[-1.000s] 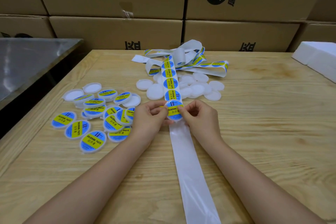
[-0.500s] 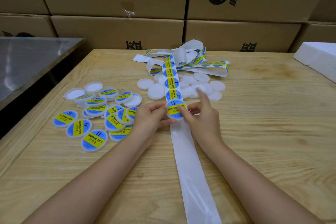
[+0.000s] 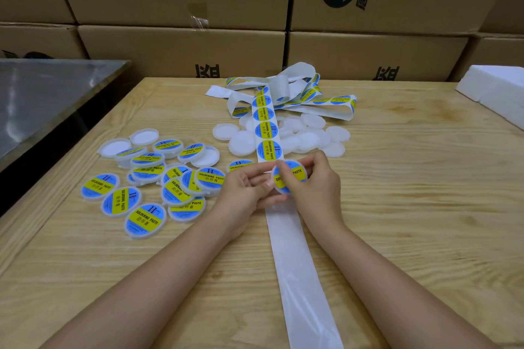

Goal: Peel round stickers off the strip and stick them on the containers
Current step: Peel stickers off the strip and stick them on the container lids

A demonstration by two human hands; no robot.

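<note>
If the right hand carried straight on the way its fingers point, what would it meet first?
Probably the left hand, whose fingers hold the other edge of the stickered container that the right hand pinches. Its fingers point left, towards it. Depth is unclear.

Containers (image 3: 158, 187) left, discs (image 3: 312, 133) ahead — tabletop (image 3: 425, 207) free right

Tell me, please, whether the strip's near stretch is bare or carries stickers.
Bare: the strip is plain white at its near end; stickers sit only farther along.
</note>
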